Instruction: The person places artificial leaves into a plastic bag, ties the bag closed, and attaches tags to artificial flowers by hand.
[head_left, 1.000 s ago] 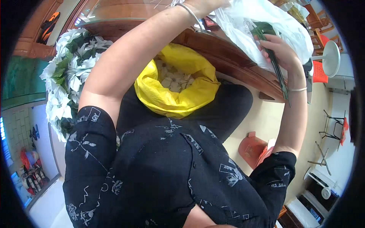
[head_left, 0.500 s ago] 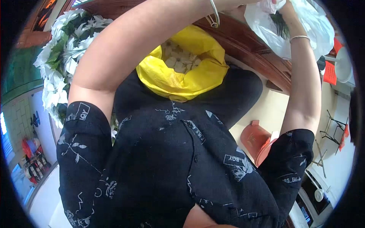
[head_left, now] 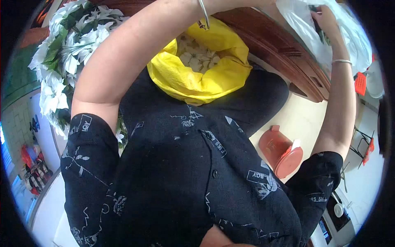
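Observation:
My left arm reaches across the top of the view, and my left hand [head_left: 268, 3] is at the upper edge beside a white plastic bag [head_left: 294, 20]. Its fingers are hidden. At the opening of the bag is my right hand [head_left: 328, 24], fingers curled together around something dark at their tips that I cannot make out. Thin dark green stems [head_left: 320, 33] show below that hand, inside the bag. In my lap stands a yellow sack [head_left: 197, 88] with its rim rolled down, holding whitish artificial flowers [head_left: 199, 59].
A large bunch of white artificial flowers with green leaves [head_left: 55, 57] stands at the left. Carved brown wooden furniture [head_left: 284, 53] runs beyond the sack. A red lidded bin [head_left: 273, 144] is on the floor at the right, with a red basket [head_left: 360, 83] farther off.
My right hand and the plastic bag have shifted slightly to the right. The left hand has drawn a little to the left. Less of the green stems shows now.

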Tool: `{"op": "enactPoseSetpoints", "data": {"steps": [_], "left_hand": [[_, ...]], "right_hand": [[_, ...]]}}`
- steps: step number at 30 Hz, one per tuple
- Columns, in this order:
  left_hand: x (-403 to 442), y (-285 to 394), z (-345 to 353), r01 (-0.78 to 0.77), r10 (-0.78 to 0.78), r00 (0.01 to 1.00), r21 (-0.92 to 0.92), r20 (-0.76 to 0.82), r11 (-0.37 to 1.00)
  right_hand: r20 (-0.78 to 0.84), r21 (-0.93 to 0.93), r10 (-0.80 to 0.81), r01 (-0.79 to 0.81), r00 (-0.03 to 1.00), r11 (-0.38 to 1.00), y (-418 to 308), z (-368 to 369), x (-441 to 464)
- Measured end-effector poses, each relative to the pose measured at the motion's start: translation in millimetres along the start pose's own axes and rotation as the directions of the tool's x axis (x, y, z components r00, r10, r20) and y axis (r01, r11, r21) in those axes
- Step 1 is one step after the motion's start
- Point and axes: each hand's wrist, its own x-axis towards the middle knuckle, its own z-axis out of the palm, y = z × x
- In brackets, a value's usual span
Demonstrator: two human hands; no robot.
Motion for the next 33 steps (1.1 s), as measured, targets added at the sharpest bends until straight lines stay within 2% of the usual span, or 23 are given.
{"op": "enactPoseSetpoints", "data": {"steps": [4, 7, 8, 9, 10, 11, 12, 13, 14, 15, 16, 18, 19, 20, 21, 22, 23, 24, 25, 26, 28, 31, 33], "left_hand": [[-9.8, -0.8, -6.5, 0.057, -0.057, 0.998, 0.024, 0.016, 0.998], [-27.3, -6.4, -21.2, -0.095, 0.103, 0.994, 0.191, -0.032, 0.977], [-37.9, -4.7, -26.0, -0.011, 0.013, 1.000, 0.117, -0.017, 0.993], [-51.9, 2.7, -30.8, 0.073, -0.074, 0.997, 0.043, 0.007, 0.996], [-65.5, 8.3, -36.1, 0.158, -0.157, 0.987, -0.029, 0.036, 0.987], [-79.2, 10.2, -41.1, 0.211, -0.213, 0.976, 0.045, 0.038, 0.976], [-94.0, 7.2, -47.2, 0.264, -0.269, 0.962, 0.118, 0.033, 0.957], [-112.6, -5.8, -55.0, 0.303, -0.312, 0.950, 0.297, -0.018, 0.905], [-131.5, -19.3, -61.5, 0.339, -0.346, 0.935, 0.464, -0.073, 0.818], [-145.2, -24.0, -65.5, 0.199, -0.203, 0.975, 0.739, -0.086, 0.644], [-166.1, -42.4, -73.8, 0.096, -0.018, 0.995, 0.877, -0.099, 0.471], [-191.0, -50.5, -69.9, 0.310, -0.127, 0.950, 0.900, -0.284, 0.306], [-200.7, -55.3, -66.9, 0.404, -0.218, 0.913, 0.831, -0.344, 0.382], [-209.4, -59.9, -64.1, 0.495, -0.311, 0.867, 0.748, -0.390, 0.442], [-216.4, -64.5, -62.4, 0.580, -0.404, 0.813, 0.652, -0.419, 0.489], [-222.7, -70.0, -60.8, 0.635, -0.474, 0.770, 0.580, -0.426, 0.510], [-228.1, -75.7, -59.7, 0.688, -0.541, 0.724, 0.504, -0.428, 0.522], [-231.4, -77.8, -59.5, 0.738, -0.607, 0.674, 0.425, -0.421, 0.524], [-231.0, -75.3, -58.6, 0.774, -0.631, 0.633, 0.368, -0.448, 0.515], [-234.1, -79.3, -61.8, 0.793, -0.669, 0.609, 0.321, -0.427, 0.518], [-242.9, -89.4, -69.5, 0.829, -0.743, 0.558, 0.222, -0.369, 0.513], [-245.5, -79.5, -74.4, 0.765, -0.729, 0.615, 0.006, -0.301, 0.643], [-237.2, -58.7, -73.5, 0.717, -0.743, 0.614, -0.206, -0.267, 0.666]], "right_hand": [[0.010, -0.023, 0.028, -0.028, 1.000, 0.999, 1.4, 0.5, -1.5], [-0.004, -0.048, 0.040, -0.040, 0.999, 0.998, 3.4, -11.1, -2.1], [-0.012, -0.066, 0.037, -0.037, 0.999, 0.997, 7.3, -16.0, -2.1], [-0.050, -0.097, -0.065, 0.060, 0.997, 0.993, 17.7, -27.6, -1.4], [-0.090, -0.116, -0.087, 0.076, 0.992, 0.990, 11.0, -45.4, -14.8], [-0.114, -0.069, -0.201, 0.194, 0.973, 0.979, 14.2, -61.5, -25.3], [-0.052, -0.275, -0.196, 0.175, 0.979, 0.945, -10.7, -93.1, -48.9], [-0.090, 0.062, -0.137, 0.143, 0.986, 0.988, -40.2, -104.4, -76.8], [-0.194, 0.163, -0.172, 0.205, 0.966, 0.965, -48.9, -111.8, -101.6], [-0.271, 0.291, -0.157, 0.236, 0.950, 0.927, -79.1, -121.5, -131.6], [-0.258, 0.338, -0.179, 0.262, 0.950, 0.904, -94.6, -124.7, -156.0], [-0.165, 0.593, 0.047, 0.061, 0.985, 0.803, -144.6, -114.7, -198.3], [0.044, 0.693, 0.084, -0.091, 0.995, 0.715, -164.7, -105.3, -206.9], [0.165, 0.793, 0.012, -0.140, 0.986, 0.593, -181.2, -83.6, -199.7], [0.285, 0.806, 0.006, -0.243, 0.958, 0.540, -187.6, -48.0, -194.7], [0.350, 0.788, -0.032, -0.275, 0.936, 0.550, -183.0, -3.8, -189.5], [0.354, 0.770, 0.000, -0.291, 0.935, 0.568, -187.0, 37.8, -186.9], [0.302, 0.734, -0.024, -0.216, 0.953, 0.644, -179.0, 83.7, -184.9], [0.279, 0.656, 0.021, -0.206, 0.960, 0.726, -176.9, 115.5, -184.6], [0.300, 0.670, 0.063, -0.257, 0.952, 0.697, -176.8, 141.7, -184.0], [0.306, 0.651, -0.055, -0.167, 0.951, 0.740, -181.0, 168.3, -177.4], [0.361, 0.608, -0.088, -0.163, 0.928, 0.777, -196.7, 177.3, -169.8], [0.369, 0.638, -0.088, -0.183, 0.925, 0.748, -206.1, 177.6, -169.1]]}}
